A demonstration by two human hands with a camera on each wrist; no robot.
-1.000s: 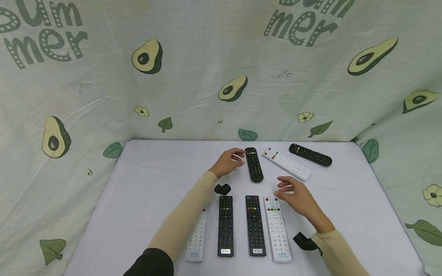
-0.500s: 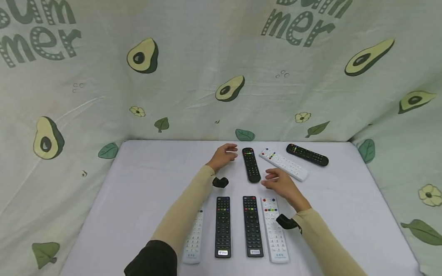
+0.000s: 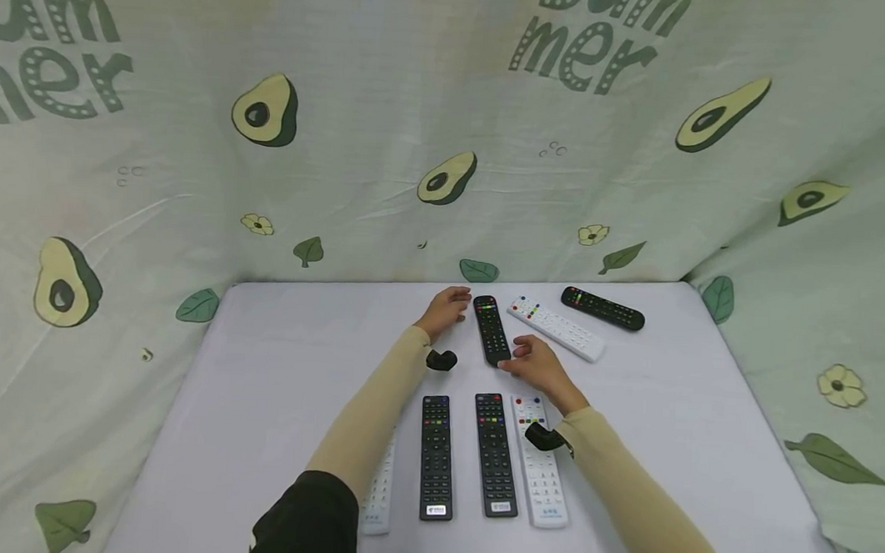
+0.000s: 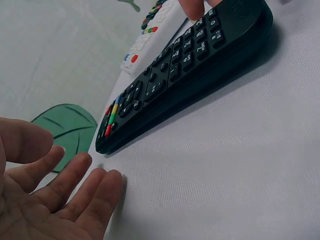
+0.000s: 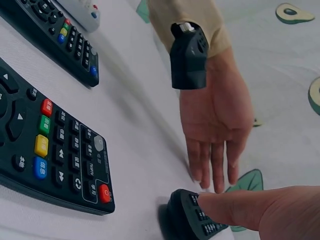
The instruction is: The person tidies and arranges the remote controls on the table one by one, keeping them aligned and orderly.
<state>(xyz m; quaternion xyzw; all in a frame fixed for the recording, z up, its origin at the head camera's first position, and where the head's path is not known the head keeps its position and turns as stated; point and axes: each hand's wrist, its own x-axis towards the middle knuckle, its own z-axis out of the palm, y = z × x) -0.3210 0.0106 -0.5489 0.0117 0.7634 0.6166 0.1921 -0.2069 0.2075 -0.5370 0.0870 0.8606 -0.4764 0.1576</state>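
A black remote control [image 3: 491, 329] lies on the white table between the two hands. To its left, the left hand [image 3: 440, 314] hovers with loosely spread fingers, apart from its far end; its palm faces up in the left wrist view. The right hand [image 3: 543, 369] is at the near right end of the same remote. Its thumb appears to touch that end, and in the right wrist view a digit [image 5: 235, 206] overlaps the keys. Other fingertips [image 4: 194, 7] show behind the remote's far edge in the left wrist view. A firm grip is not visible.
Behind on the right lie a white remote [image 3: 556, 326] and another black remote [image 3: 603, 308], both slanted. Nearer stand two black remotes [image 3: 436, 460] [image 3: 496, 455] and a white remote [image 3: 544, 482] in a row; another white remote [image 3: 378, 494] is partly behind the left sleeve.
The right hand has moved left from above the near white remote to the black remote's near end. The left hand has drawn slightly away from that remote's far end.
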